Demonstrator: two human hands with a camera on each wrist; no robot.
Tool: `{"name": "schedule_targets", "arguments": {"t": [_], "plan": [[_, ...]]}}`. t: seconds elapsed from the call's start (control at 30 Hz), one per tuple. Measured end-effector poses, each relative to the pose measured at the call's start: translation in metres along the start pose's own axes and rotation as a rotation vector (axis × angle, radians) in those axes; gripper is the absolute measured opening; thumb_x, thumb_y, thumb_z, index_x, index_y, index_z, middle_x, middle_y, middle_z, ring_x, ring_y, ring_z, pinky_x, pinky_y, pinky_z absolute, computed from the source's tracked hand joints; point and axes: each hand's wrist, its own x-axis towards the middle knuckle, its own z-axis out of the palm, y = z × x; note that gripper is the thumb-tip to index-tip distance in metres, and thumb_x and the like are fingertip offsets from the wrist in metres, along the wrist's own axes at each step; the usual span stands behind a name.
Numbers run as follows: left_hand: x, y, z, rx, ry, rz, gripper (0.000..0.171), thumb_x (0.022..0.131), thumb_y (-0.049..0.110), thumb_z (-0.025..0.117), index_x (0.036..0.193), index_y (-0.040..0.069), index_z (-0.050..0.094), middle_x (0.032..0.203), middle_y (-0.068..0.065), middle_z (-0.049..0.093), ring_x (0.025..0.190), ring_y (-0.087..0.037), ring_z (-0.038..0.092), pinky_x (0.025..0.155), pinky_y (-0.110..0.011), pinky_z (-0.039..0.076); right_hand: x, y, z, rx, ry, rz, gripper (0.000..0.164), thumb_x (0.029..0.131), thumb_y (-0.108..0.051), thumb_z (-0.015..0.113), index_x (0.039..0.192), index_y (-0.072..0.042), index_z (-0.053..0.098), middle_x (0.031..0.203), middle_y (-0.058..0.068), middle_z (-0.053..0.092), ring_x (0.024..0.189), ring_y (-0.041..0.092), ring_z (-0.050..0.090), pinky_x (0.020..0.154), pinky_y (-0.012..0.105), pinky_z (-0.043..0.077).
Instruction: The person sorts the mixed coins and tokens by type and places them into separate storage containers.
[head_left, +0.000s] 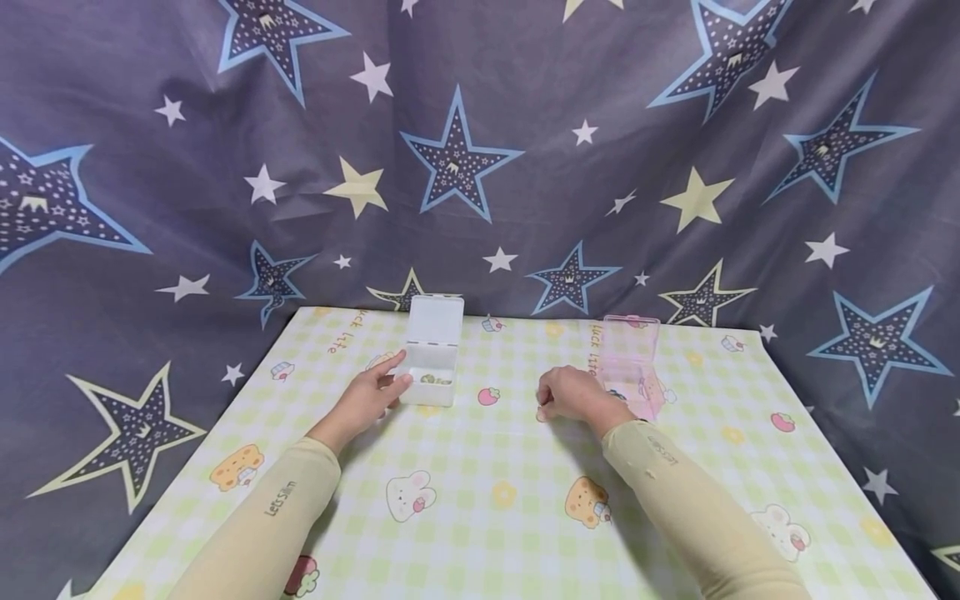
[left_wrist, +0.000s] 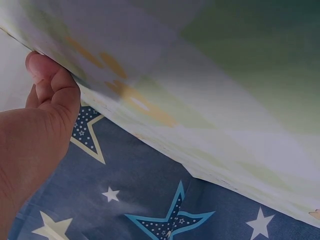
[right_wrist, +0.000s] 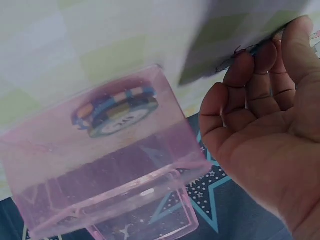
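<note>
A small white hinged box [head_left: 429,393] stands on the table with its lid up. Several greenish round pieces lie inside it. My left hand [head_left: 365,402] holds the box's left side, thumb toward the front, as the left wrist view [left_wrist: 47,95] shows in part. An open, see-through pink box [right_wrist: 185,132] stands to the right, with poker chips [right_wrist: 117,117] inside, blue and beige at their edges. Left of that box, my right hand [head_left: 573,393] is low over the table, fingers curled to the thumb. A thin bluish thing [right_wrist: 256,49] shows at its fingertips, mostly hidden.
The table is covered with a green-and-white checked cloth [head_left: 502,454] printed with cartoon animals and fruit. Behind the table hangs a dark curtain [head_left: 480,233] with stars. The pink box's raised lid [head_left: 632,340] leans back near the table's far edge.
</note>
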Motion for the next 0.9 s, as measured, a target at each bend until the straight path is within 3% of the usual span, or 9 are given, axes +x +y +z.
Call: {"name": "schedule_targets", "arguments": {"t": [0.17, 0.9], "plan": [[0.0007, -0.0009, 0.0004, 0.002, 0.002, 0.005, 0.07, 0.109, 0.052, 0.058, 0.17, 0.034, 0.03, 0.148, -0.022, 0.064, 0.095, -0.02, 0.069, 0.074, -0.029, 0.052, 0.0008, 0.0017, 0.0009, 0.036, -0.006, 0.038, 0.025, 0.085, -0.032, 0.092, 0.084, -0.019, 0.071, 0.084, -0.006, 0.068, 0.077, 0.014, 0.056, 0.077, 0.036, 0.05], [0.0013, -0.002, 0.0018, 0.01, 0.004, 0.014, 0.068, 0.11, 0.048, 0.058, 0.17, 0.033, 0.03, 0.145, -0.022, 0.066, 0.092, -0.021, 0.068, 0.073, -0.03, 0.052, -0.0012, 0.005, 0.0092, 0.094, 0.019, 0.06, 0.025, 0.087, -0.032, 0.091, 0.085, -0.016, 0.072, 0.086, -0.004, 0.07, 0.076, 0.013, 0.058, 0.079, 0.035, 0.052]]}}
